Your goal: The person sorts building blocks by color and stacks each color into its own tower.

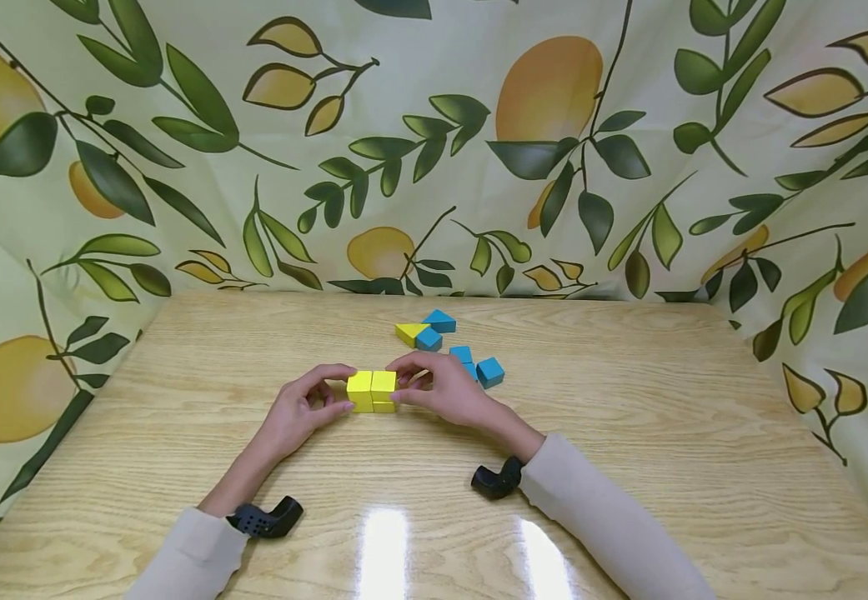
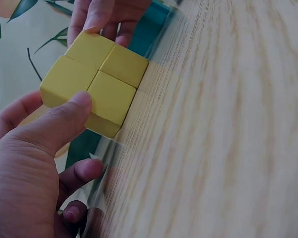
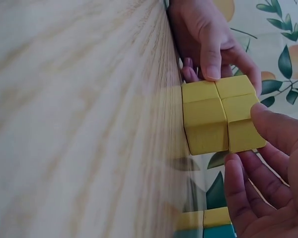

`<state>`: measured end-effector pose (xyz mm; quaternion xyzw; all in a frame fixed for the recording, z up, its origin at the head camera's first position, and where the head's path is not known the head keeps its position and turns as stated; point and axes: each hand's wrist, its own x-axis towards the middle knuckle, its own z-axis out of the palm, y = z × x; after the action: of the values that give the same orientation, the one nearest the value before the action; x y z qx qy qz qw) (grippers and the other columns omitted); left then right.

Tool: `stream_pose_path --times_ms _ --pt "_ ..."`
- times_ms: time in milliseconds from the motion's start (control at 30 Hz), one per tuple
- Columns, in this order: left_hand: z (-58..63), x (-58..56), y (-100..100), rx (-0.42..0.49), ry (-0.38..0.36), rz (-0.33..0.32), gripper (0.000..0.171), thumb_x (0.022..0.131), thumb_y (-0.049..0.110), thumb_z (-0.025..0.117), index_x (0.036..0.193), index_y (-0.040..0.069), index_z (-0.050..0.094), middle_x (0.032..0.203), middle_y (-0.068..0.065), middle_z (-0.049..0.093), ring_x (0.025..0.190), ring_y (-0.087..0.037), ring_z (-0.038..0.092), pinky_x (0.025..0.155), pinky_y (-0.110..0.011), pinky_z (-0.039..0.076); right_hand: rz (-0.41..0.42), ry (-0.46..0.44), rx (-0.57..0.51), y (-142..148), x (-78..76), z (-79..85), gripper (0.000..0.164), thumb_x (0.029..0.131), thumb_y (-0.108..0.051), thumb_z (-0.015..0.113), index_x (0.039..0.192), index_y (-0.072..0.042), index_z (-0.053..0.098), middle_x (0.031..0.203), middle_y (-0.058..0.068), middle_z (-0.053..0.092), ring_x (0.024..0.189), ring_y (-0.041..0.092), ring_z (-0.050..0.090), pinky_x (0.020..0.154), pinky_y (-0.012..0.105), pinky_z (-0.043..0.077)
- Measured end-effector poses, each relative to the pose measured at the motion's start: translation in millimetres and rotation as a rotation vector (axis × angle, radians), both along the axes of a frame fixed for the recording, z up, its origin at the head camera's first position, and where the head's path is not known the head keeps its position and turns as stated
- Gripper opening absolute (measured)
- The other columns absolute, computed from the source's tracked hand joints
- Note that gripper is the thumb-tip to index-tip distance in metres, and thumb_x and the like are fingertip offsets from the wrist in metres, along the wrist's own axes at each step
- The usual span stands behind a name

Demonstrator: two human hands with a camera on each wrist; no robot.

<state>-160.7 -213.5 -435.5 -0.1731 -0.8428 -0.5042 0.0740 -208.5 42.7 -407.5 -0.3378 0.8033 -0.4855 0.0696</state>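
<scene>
Head: yellow blocks (image 1: 371,392) between both grips (image 1: 294,417) (image 1: 444,389)

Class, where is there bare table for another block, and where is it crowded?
Bare table lies right of the rightmost blue block, left of the left hand, and between the sleeves. Crowded: the middle, where left hand and right hand hold yellow blocks, with a yellow triangle and blue blocks beyond.

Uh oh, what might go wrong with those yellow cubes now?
The yellow cubes are stacked two by two with no visible fastening, so if the left hand or right hand pushes unevenly, an upper one might slide off. Also, a blue cube sits close to the right hand, which could perhaps knock it when moving away.
</scene>
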Motion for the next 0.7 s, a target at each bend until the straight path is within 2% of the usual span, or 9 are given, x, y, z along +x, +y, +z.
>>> stream_pose_path --times_ms 233,300,467,500,567,700 --pt "-0.9 0.1 -0.2 0.003 0.002 -0.002 0.043 0.081 0.01 0.077 0.12 0.022 0.063 0.089 -0.004 0.061 0.069 -0.019 0.051 0.058 -0.025 0.04 0.004 -0.008 0.003 -0.5 -0.1 -1.9 0.032 0.084 -0.017 0.075 0.114 -0.011 0.066 0.097 -0.001 0.064 0.089 0.01 0.06 0.077 0.024 0.051" --pt "-1.2 0.4 -0.3 0.001 0.004 -0.001 0.043 0.081 0.01 0.077 0.12 0.021 0.063 0.089 -0.004 0.061 0.069 -0.018 0.051 0.058 -0.025 0.04 0.007 -0.014 -0.003 -0.9 2.8 2.5 0.032 0.084 -0.015 0.075 0.114 -0.009 0.066 0.097 0.002 0.065 0.09 0.014 0.06 0.078 0.027 0.052" --pt "-1.7 0.7 -0.9 0.007 0.011 0.0 0.042 0.081 0.01 0.077 0.12 0.019 0.063 0.093 -0.005 0.062 0.07 -0.018 0.05 0.058 -0.025 0.04 0.007 -0.009 0.003 -1.6 2.4 1.2 0.033 0.084 -0.015 0.075 0.115 -0.009 0.066 0.098 0.003 0.065 0.091 0.013 0.061 0.078 0.027 0.052" --pt "-1.6 0.7 -0.9 0.008 0.011 0.0 0.042 0.081 0.01 0.077 0.12 0.018 0.063 0.09 -0.005 0.062 0.069 -0.018 0.05 0.058 -0.025 0.039 0.009 -0.004 0.007 -1.2 -0.6 -3.6 0.033 0.084 -0.017 0.075 0.115 -0.011 0.066 0.097 0.0 0.064 0.09 0.011 0.06 0.077 0.025 0.051" --pt "-1.0 0.5 -0.8 0.007 0.012 0.002 0.042 0.081 0.01 0.077 0.12 0.019 0.063 0.09 -0.005 0.062 0.069 -0.019 0.05 0.058 -0.025 0.039 0.015 -0.006 0.017 -0.6 -1.5 -3.4 0.036 0.084 -0.019 0.075 0.117 -0.01 0.065 0.098 -0.001 0.064 0.09 0.01 0.06 0.077 0.024 0.051" --pt "-0.2 -0.8 -0.7 -0.006 0.015 0.0 0.047 0.081 0.011 0.077 0.124 0.022 0.06 0.101 -0.004 0.064 0.069 -0.018 0.05 0.059 -0.026 0.04 0.027 -0.008 0.016 3.6 -6.3 0.3 0.046 0.084 -0.026 0.075 0.124 -0.007 0.061 0.106 0.0 0.063 0.092 0.011 0.059 0.077 0.027 0.051"
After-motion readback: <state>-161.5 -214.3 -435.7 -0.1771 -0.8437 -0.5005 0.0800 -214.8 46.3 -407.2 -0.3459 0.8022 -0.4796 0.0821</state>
